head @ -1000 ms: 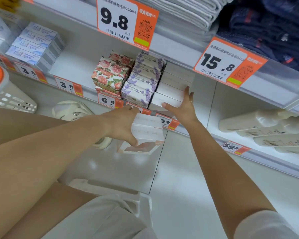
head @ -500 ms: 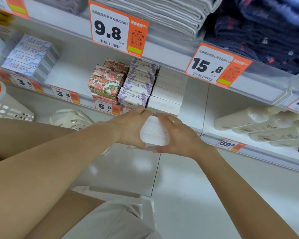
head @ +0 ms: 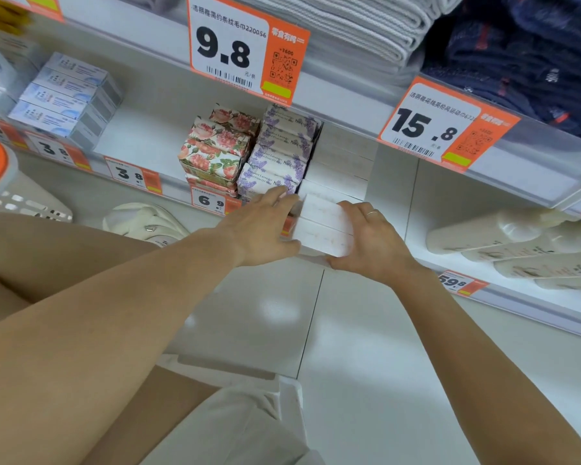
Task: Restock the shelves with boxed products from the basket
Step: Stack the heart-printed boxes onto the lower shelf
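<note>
Two white boxes [head: 324,226], pressed together, sit between my hands at the shelf's front edge. My left hand [head: 260,228] grips their left side and my right hand [head: 371,241] their right side. They are in front of a stack of white boxes [head: 341,169] on the shelf [head: 138,142]. Left of that stack stand lavender-print boxes [head: 279,156] and rose-print boxes [head: 215,149]. The white basket [head: 21,196] with an orange rim shows at the left edge.
Blue-and-white boxes [head: 64,95] are stacked on the shelf at far left. Cream bottles [head: 517,243] lie on the lower right shelf. Folded towels [head: 359,25] and dark textiles [head: 524,52] fill the shelf above. Orange price tags line the shelf edges. A white sandal [head: 145,223] lies on the floor.
One second ago my left hand alone held the boxes while my right touched the shelf stack. Both hands now grip the boxes and have raised them toward the shelf edge.
</note>
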Demonstrator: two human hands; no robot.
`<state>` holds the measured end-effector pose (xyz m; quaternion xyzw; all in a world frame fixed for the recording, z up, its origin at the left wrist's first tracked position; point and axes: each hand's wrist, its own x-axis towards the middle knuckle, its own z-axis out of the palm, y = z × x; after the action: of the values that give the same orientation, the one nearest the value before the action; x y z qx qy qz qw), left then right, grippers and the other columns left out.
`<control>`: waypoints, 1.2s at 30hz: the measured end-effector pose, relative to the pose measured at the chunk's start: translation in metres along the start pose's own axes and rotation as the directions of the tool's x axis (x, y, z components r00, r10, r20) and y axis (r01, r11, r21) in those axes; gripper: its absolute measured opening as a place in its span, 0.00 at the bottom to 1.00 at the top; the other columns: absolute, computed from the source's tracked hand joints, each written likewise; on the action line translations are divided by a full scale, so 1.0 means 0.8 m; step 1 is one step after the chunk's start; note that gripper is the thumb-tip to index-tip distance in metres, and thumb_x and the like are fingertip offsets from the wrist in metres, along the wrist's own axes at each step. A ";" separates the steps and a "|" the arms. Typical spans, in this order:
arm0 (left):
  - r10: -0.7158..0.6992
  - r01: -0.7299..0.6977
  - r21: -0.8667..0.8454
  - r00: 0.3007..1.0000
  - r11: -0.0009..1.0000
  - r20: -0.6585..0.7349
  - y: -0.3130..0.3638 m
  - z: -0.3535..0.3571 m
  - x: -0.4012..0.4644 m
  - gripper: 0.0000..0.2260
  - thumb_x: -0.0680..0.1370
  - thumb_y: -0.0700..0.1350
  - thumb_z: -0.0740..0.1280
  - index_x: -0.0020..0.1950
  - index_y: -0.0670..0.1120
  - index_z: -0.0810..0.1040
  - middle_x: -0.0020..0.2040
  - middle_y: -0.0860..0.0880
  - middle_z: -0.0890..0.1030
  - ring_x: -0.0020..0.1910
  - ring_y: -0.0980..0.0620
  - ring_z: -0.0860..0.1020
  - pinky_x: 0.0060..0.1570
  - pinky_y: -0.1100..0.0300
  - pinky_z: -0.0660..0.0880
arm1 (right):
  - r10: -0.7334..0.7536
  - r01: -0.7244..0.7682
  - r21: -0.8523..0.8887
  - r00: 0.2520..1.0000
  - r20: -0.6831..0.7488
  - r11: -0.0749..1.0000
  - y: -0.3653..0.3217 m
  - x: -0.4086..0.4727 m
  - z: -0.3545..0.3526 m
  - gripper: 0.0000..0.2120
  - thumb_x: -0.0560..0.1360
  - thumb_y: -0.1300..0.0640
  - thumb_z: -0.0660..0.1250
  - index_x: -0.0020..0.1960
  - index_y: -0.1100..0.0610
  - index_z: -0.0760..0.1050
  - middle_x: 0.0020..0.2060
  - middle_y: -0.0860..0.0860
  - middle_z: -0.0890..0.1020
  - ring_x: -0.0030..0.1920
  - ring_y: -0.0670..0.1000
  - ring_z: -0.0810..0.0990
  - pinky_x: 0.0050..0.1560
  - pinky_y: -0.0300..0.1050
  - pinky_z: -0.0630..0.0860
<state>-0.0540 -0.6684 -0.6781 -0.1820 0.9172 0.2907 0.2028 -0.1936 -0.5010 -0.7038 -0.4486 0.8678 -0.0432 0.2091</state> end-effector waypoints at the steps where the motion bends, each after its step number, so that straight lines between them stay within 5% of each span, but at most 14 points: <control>1: -0.003 0.003 -0.003 1.000 1.000 -0.016 -0.001 0.000 0.000 0.36 0.76 0.58 0.63 0.78 0.49 0.50 0.78 0.50 0.49 0.76 0.45 0.53 0.70 0.48 0.63 | -0.004 0.004 0.003 1.000 0.002 1.000 0.001 0.002 -0.001 0.44 0.63 0.42 0.75 0.73 0.53 0.60 0.62 0.53 0.69 0.61 0.55 0.70 0.59 0.46 0.68; 17: -0.034 0.030 -0.046 0.996 0.999 -0.085 -0.004 -0.004 -0.002 0.30 0.78 0.56 0.62 0.76 0.49 0.57 0.78 0.51 0.50 0.75 0.47 0.55 0.69 0.48 0.64 | 0.029 -0.028 0.108 1.000 -0.008 0.994 0.017 0.046 -0.011 0.43 0.60 0.49 0.78 0.71 0.55 0.65 0.64 0.57 0.69 0.64 0.58 0.66 0.63 0.46 0.66; 30: -0.057 0.053 -0.045 0.995 0.998 -0.077 -0.009 -0.004 -0.001 0.28 0.78 0.58 0.61 0.75 0.48 0.61 0.77 0.49 0.52 0.75 0.46 0.56 0.69 0.49 0.64 | 0.029 -0.042 0.100 0.992 0.125 0.994 0.014 0.077 -0.059 0.59 0.44 0.24 0.61 0.71 0.51 0.64 0.64 0.52 0.67 0.65 0.51 0.65 0.60 0.39 0.62; 36: -0.062 0.060 -0.044 0.996 0.997 -0.066 -0.010 -0.002 0.001 0.27 0.78 0.56 0.62 0.74 0.49 0.62 0.77 0.50 0.51 0.74 0.46 0.57 0.67 0.50 0.64 | 0.065 -0.076 0.095 0.991 0.118 0.993 0.014 0.089 -0.059 0.57 0.48 0.25 0.69 0.70 0.51 0.63 0.64 0.51 0.66 0.66 0.51 0.65 0.62 0.41 0.63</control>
<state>-0.0513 -0.6759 -0.6810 -0.2239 0.9112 0.2973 0.1765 -0.2572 -0.5562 -0.6869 -0.4085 0.8665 -0.0529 0.2820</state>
